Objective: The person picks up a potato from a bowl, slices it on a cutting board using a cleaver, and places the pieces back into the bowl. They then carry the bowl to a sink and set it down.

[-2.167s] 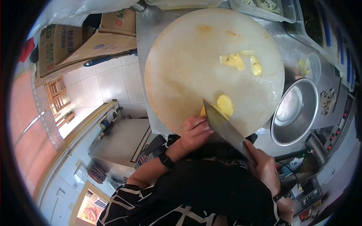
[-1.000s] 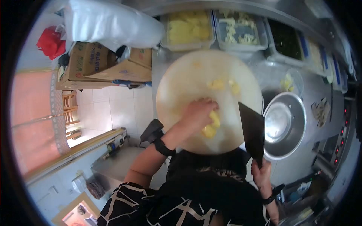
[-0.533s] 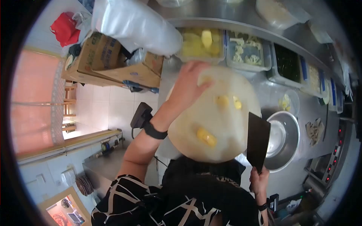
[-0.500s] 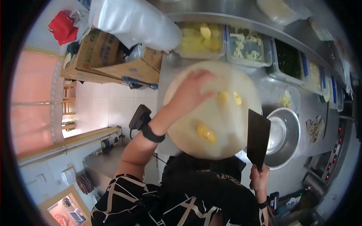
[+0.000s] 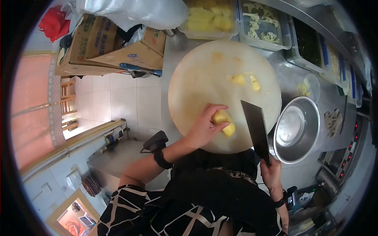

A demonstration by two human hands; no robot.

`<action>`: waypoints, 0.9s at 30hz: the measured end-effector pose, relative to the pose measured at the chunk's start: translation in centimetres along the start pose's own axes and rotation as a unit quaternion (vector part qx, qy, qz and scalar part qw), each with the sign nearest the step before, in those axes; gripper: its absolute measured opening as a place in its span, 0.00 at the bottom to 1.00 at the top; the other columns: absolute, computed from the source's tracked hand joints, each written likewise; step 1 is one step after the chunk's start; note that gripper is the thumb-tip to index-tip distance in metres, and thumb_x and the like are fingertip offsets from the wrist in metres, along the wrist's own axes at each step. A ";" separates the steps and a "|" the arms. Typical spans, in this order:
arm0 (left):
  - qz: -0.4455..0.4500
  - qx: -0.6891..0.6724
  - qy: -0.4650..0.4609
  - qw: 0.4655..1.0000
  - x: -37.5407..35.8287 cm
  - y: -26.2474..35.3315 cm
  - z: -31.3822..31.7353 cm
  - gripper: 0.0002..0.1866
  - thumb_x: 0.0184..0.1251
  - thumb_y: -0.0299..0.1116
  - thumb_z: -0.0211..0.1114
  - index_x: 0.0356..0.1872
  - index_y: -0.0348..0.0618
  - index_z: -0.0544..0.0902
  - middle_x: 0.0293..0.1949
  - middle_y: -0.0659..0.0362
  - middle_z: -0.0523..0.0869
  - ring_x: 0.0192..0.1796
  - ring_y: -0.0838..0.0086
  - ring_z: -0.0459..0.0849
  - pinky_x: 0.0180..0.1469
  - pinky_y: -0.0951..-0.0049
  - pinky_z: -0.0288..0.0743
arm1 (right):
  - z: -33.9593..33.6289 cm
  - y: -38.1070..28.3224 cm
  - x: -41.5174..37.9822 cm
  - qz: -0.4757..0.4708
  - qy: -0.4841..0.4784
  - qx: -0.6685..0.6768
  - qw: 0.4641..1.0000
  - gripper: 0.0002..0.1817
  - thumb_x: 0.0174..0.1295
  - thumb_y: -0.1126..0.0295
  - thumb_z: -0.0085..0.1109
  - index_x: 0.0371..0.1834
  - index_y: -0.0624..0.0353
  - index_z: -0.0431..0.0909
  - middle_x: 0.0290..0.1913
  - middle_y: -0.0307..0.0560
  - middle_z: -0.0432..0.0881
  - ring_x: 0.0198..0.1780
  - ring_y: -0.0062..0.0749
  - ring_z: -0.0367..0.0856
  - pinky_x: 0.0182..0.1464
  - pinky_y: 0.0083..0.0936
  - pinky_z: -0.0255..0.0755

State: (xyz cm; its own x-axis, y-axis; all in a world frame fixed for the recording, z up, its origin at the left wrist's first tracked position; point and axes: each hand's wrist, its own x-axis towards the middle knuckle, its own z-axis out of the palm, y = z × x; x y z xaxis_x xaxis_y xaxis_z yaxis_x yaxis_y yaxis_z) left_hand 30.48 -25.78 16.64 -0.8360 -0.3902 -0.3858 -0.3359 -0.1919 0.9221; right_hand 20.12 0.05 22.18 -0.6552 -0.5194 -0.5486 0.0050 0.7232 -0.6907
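Note:
A round, pale cutting board (image 5: pixel 193 78) lies in front of me. Near its front edge, my left hand (image 5: pixel 205 126) has its thumb and fingers around a peeled yellow potato (image 5: pixel 223 122). My right hand (image 5: pixel 271 173) grips the handle of a cleaver (image 5: pixel 256 128). The dark blade reaches over the right side of the board, apart from the potato. Two smaller yellow pieces, one a potato piece (image 5: pixel 238 80) and the other a second piece (image 5: pixel 256 85), lie farther back on the board.
A steel bowl (image 5: pixel 277 147) stands right of the board, beside a clear container (image 5: pixel 315 84) with yellow scraps. Behind are tubs of potatoes (image 5: pixel 208 36) and cauliflower (image 5: pixel 267 44), and a dark-filled tub (image 5: pixel 307 43). Cardboard boxes (image 5: pixel 106 43) stand at the left. A crumpled cloth (image 5: pixel 334 122) lies right.
My left hand has come from over the board's back down to the potato near the front and closed on it. The cleaver has shifted left over the board, its blade tilting. The view has shifted.

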 end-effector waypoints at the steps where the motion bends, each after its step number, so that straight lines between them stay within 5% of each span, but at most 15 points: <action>1: -0.005 -0.001 0.001 1.000 -0.1 -0.8 -0.2 0.24 0.55 0.27 0.68 0.54 0.43 0.72 0.50 0.53 0.72 0.52 0.63 0.74 0.51 0.69 0.71 | 0.1 -0.1 0.2 0.002 -0.018 -0.029 0.999 0.16 0.57 0.78 0.51 0.50 0.65 0.75 0.17 0.50 0.72 0.17 0.24 0.68 0.22 0.23 0.65; 3: 0.147 0.195 0.042 0.969 -0.3 -1.9 -0.5 0.23 0.55 0.28 0.69 0.53 0.43 0.73 0.52 0.54 0.70 0.51 0.64 0.75 0.50 0.68 0.72 | 0.2 -0.5 0.8 0.007 -0.039 -0.058 0.998 0.18 0.57 0.78 0.51 0.53 0.63 0.74 0.18 0.53 0.73 0.17 0.27 0.69 0.23 0.24 0.66; 6: 0.171 0.217 0.162 0.947 -0.8 -2.1 -0.4 0.22 0.51 0.28 0.71 0.49 0.43 0.77 0.53 0.54 0.71 0.51 0.64 0.75 0.51 0.68 0.72 | 0.3 -2.1 1.5 -0.073 -0.038 -0.100 0.992 0.19 0.56 0.78 0.51 0.52 0.63 0.75 0.23 0.57 0.76 0.18 0.34 0.72 0.25 0.26 0.68; 10: 0.233 0.205 0.141 0.940 -2.0 -3.6 -0.3 0.20 0.48 0.31 0.72 0.45 0.46 0.80 0.52 0.56 0.72 0.52 0.64 0.74 0.52 0.67 0.71 | 0.3 -3.8 2.8 -0.083 -0.051 -0.138 0.986 0.19 0.55 0.79 0.51 0.52 0.61 0.75 0.27 0.59 0.78 0.22 0.42 0.76 0.28 0.27 0.70; 12: 0.317 0.308 0.101 0.891 -2.1 -3.7 -0.2 0.16 0.47 0.30 0.72 0.40 0.47 0.82 0.50 0.61 0.76 0.50 0.66 0.75 0.50 0.69 0.72 | 0.2 -4.2 3.4 -0.067 -0.058 -0.139 0.986 0.20 0.55 0.78 0.51 0.53 0.61 0.75 0.28 0.59 0.79 0.23 0.43 0.77 0.28 0.28 0.71; 18: 0.315 0.353 0.104 0.875 -0.8 -2.8 0.3 0.15 0.50 0.28 0.68 0.42 0.50 0.82 0.46 0.68 0.80 0.49 0.70 0.76 0.49 0.71 0.72 | 0.1 -5.1 4.4 -0.058 -0.060 -0.159 0.984 0.22 0.53 0.79 0.52 0.53 0.58 0.75 0.28 0.59 0.79 0.26 0.46 0.80 0.30 0.31 0.72; 20: 0.343 0.377 0.085 0.856 -0.8 -4.3 0.0 0.15 0.50 0.29 0.67 0.42 0.51 0.82 0.46 0.68 0.80 0.49 0.71 0.76 0.48 0.72 0.72 | 0.0 -4.9 3.9 -0.082 -0.093 -0.178 0.976 0.20 0.54 0.79 0.51 0.53 0.63 0.74 0.28 0.59 0.78 0.22 0.36 0.76 0.30 0.26 0.70; 23: 0.381 0.396 0.058 0.834 -1.4 -5.1 -0.3 0.15 0.51 0.29 0.65 0.43 0.52 0.83 0.46 0.68 0.81 0.49 0.74 0.76 0.47 0.74 0.72 | -0.2 -4.8 2.8 -0.110 -0.135 -0.193 0.966 0.22 0.52 0.81 0.52 0.53 0.62 0.75 0.31 0.57 0.80 0.25 0.36 0.79 0.31 0.26 0.72; 24: 0.390 0.391 0.054 0.832 -1.6 -5.0 -0.3 0.15 0.51 0.30 0.64 0.43 0.53 0.83 0.46 0.68 0.81 0.49 0.75 0.76 0.46 0.74 0.72 | -0.5 -4.1 2.6 -0.114 -0.153 -0.209 0.959 0.32 0.45 0.79 0.60 0.60 0.53 0.70 0.31 0.54 0.79 0.31 0.48 0.80 0.33 0.34 0.75; 27: 0.366 0.397 0.055 0.840 -1.8 -4.3 0.0 0.16 0.50 0.31 0.65 0.43 0.52 0.83 0.47 0.69 0.81 0.49 0.75 0.76 0.45 0.75 0.71 | -0.2 -3.6 2.6 -0.089 -0.124 -0.165 0.975 0.33 0.44 0.80 0.60 0.60 0.53 0.70 0.30 0.53 0.79 0.31 0.47 0.80 0.33 0.35 0.75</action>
State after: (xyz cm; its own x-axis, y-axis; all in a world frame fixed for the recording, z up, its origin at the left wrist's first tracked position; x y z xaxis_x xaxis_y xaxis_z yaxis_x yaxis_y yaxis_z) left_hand 33.38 -24.26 13.37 -0.9145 -0.2308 0.3324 0.0305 0.7799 0.6252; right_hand 18.19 -3.78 23.30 -0.4211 -0.7140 -0.5594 -0.3612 0.6977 -0.6186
